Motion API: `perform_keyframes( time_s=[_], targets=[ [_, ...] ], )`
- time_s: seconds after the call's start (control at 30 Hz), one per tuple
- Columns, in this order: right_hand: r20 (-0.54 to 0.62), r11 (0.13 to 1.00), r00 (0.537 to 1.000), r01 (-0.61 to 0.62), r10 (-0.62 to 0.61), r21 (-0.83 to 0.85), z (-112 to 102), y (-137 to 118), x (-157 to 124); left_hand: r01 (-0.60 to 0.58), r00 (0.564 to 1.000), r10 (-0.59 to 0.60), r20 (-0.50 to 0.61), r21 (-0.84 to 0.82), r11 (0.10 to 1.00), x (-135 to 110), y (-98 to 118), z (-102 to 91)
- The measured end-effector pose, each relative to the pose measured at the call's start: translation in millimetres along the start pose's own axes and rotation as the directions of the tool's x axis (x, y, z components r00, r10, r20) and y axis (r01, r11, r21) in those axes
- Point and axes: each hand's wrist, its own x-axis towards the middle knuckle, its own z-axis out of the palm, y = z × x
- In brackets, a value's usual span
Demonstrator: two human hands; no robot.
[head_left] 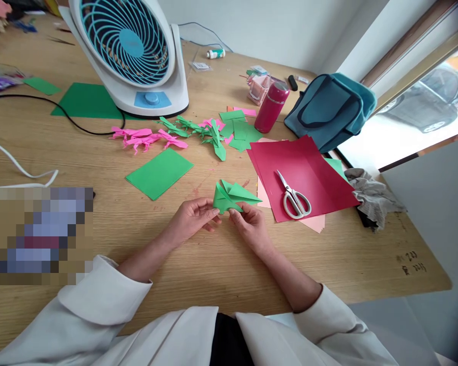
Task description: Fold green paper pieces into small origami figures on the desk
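Note:
Between my two hands is a partly folded piece of green origami paper [232, 195], with a long point to the right and raised flaps at its left. My left hand [196, 216] pinches its lower left corner between thumb and fingers. Along the lower right edge, my right hand [250, 223] grips it, the thumb pressed on the near side. Just beyond lie finished green folded figures [216, 140] and pink folded figures [148, 137]. A stack of green paper [160, 173] rests to the left of the hands.
White-handled scissors [295, 201] lie on red paper sheets [316, 162] at the right. Behind stand a magenta bottle [270, 108], a teal bag [330, 112] and a white fan [137, 56]. A black cord [57, 101] crosses the left. A blurred-out object [41, 234] is nearer.

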Motion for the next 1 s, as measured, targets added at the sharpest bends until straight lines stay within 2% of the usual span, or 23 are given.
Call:
perform_keyframes(
  time_s=[0.13,0.3,0.53,0.67,0.87,1.0],
  targets=[
    [0.037,0.997,0.997,-0.061,0.062,-0.039,-2,-1,-1,-0.001,0.999,-0.001,0.049,0.04,0.999,2,4,-5.8],
    [0.054,0.998,0.996,-0.07,0.069,0.009,-1,-3,0,0.037,0.998,-0.038,0.043,0.016,0.999,3,4,-6.2],
    [0.0,0.965,0.993,-0.117,0.121,0.235,6,-6,4,0.099,0.994,-0.101,-0.039,-0.034,0.994,0,0,1.1],
    [0.005,0.954,0.991,-0.131,0.135,0.269,5,-6,6,0.108,0.989,-0.118,-0.092,-0.104,0.989,-2,-2,4.8],
    [-0.022,0.962,0.996,-0.079,0.087,0.261,3,-8,7,0.17,0.975,-0.198,-0.101,-0.234,0.957,-3,-4,5.9],
    [-0.055,0.969,0.997,0.059,-0.047,0.239,0,-3,4,0.191,0.97,-0.223,-0.094,-0.271,0.943,-4,-3,5.8]
  ],
)
